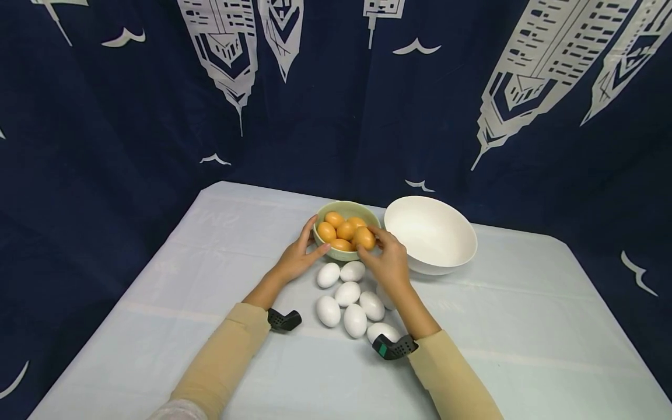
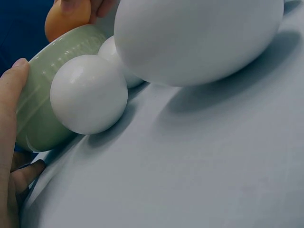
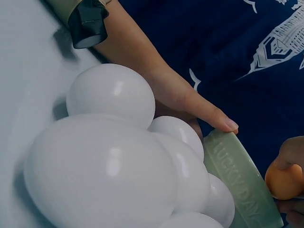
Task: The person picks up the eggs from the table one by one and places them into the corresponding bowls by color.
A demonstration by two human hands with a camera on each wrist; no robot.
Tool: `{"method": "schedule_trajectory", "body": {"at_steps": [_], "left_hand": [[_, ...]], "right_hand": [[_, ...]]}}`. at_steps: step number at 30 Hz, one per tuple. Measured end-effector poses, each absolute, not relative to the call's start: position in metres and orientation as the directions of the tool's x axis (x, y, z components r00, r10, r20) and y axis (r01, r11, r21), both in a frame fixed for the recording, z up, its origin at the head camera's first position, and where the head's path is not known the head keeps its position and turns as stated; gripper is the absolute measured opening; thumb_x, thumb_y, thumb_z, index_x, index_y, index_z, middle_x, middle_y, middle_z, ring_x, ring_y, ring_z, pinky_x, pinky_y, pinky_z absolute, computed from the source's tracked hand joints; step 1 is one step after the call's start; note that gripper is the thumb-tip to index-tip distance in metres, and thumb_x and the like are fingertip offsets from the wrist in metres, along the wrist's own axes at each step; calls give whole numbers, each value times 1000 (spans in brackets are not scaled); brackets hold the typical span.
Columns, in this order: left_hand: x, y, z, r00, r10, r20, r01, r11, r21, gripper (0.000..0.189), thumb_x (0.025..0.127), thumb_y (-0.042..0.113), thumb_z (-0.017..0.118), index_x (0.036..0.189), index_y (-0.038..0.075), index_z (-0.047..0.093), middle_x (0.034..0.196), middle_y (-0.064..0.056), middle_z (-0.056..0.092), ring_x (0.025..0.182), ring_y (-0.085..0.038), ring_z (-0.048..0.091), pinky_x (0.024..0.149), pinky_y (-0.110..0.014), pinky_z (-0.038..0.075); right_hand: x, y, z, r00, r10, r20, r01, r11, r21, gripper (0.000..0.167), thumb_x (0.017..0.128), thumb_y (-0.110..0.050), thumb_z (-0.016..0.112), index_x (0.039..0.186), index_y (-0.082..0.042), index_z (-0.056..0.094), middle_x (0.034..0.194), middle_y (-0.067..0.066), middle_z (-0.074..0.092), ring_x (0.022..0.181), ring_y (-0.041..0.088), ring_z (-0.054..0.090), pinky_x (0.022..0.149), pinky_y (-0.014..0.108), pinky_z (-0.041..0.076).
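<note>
A light green bowl (image 1: 346, 255) holds several smooth orange eggs (image 1: 326, 232). My left hand (image 1: 295, 259) grips the bowl's left side, its thumb at the near rim and its fingers round the outer wall. At the bowl's right rim, my right hand (image 1: 389, 259) pinches one orange egg (image 1: 364, 238) between thumb and fingers. That orange egg (image 2: 69, 20) appears above the rim in the left wrist view. Raised lettering shows on the bowl (image 3: 237, 175) in the right wrist view. Several white eggs (image 1: 355, 321) lie on the table just in front of the bowl, one partly hidden by my right wrist.
A large white bowl (image 1: 430, 233) stands right of the green one, with nothing seen inside. A white cloth covers the table (image 1: 525, 326). Behind it hangs a dark blue curtain (image 1: 336, 116) with white building prints. Black wrist cameras (image 1: 284, 320) sit on both wrists.
</note>
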State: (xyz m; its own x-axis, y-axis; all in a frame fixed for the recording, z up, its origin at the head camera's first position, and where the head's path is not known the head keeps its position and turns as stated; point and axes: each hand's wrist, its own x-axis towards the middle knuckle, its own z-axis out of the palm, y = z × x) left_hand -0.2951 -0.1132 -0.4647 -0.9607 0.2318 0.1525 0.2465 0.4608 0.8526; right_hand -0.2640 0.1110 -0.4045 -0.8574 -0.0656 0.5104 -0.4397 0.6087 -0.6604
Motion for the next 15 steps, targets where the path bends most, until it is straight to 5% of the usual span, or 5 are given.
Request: {"method": "schedule_trajectory", "body": {"at_steps": [15], "left_hand": [[-295,-113,-465,-960,233,158,253,464,849,79,96,51,56,156,36,7,156,-11,31,133,-28,45,109,-54,29]], "right_hand": [[-275,103,-405,-906,-151,396,-398,628,-669,44,81,-10,74,122,5,64,119,21,65,96,33,66,84,42,53]]}}
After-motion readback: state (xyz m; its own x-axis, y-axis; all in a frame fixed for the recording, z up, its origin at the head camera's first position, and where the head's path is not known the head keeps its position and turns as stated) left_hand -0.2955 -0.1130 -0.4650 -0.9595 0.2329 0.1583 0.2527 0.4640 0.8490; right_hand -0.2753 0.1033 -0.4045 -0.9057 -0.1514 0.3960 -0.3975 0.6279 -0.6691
